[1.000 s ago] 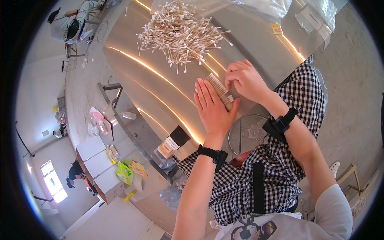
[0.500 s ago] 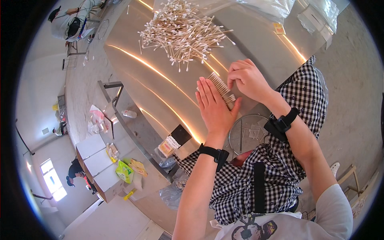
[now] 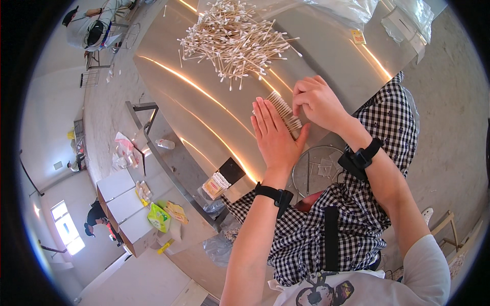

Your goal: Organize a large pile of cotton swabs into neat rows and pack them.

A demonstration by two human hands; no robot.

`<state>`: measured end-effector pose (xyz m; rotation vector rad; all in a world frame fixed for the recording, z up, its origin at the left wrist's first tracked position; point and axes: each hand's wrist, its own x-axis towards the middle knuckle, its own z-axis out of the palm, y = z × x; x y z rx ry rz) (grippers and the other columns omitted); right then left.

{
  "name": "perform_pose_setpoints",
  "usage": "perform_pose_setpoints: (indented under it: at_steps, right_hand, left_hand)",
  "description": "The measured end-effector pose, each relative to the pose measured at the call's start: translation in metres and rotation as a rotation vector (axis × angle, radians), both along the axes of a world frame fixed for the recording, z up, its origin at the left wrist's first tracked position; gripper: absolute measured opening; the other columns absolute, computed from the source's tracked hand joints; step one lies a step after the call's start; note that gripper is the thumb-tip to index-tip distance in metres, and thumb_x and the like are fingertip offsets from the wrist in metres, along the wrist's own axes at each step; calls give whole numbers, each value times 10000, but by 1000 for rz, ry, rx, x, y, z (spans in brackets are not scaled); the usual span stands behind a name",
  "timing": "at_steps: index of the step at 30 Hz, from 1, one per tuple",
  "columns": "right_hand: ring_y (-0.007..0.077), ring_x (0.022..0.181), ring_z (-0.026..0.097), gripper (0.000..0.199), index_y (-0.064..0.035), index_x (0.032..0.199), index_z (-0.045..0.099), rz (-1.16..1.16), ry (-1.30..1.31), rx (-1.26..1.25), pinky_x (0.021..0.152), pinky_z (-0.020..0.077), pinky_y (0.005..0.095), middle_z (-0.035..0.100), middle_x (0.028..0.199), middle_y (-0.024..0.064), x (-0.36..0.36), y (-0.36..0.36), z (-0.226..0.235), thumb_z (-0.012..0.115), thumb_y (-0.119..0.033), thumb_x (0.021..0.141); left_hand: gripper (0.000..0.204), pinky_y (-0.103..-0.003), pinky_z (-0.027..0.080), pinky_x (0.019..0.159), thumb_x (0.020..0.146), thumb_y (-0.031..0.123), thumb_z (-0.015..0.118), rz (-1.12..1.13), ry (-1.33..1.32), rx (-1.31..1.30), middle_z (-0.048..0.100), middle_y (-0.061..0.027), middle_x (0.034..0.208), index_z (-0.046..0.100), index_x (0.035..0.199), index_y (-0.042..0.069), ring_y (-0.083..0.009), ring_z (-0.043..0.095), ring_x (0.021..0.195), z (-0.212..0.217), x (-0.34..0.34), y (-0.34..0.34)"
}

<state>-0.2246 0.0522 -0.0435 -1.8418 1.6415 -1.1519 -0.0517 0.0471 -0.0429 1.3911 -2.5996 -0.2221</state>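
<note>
A neat row of cotton swabs (image 3: 286, 114) lies side by side on the shiny metal table (image 3: 176, 104). My left hand (image 3: 274, 136) rests flat along the row's left side, its fingers stretched out together and the thumb by the near end. Just right of the row is my right hand (image 3: 320, 103), its fingers curled in; its fingertips come close to the swab ends, and anything between them is hidden. Beyond both hands, a loose heap of cotton swabs (image 3: 232, 43) points every which way.
Near the table's left edge stands a small pack of swabs (image 3: 215, 186) beside a black square (image 3: 230, 171). Clear plastic bags (image 3: 349, 10) and a yellow packet (image 3: 358, 37) lie at the far right. A round metal frame (image 3: 308, 171) sits below the near edge. Other people are in the background.
The near end of the row looks more even now; a gap between swabs there has closed. My right hand has shifted very slightly rightward. My left hand stays nearly in place.
</note>
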Motion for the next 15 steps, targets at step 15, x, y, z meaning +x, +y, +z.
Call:
perform_pose_setpoints:
  at_steps: [15]
  right_hand:
    - [209, 884, 585, 238, -98, 732, 698, -5, -3, 5, 897, 421, 351, 600, 832, 15, -1, -2, -3, 534, 73, 745]
  left_hand:
    - [1041, -494, 182, 1223, 880, 581, 634, -5, 28, -17, 238, -301, 1586, 215, 1508, -136, -397, 198, 1507, -1, 0, 0]
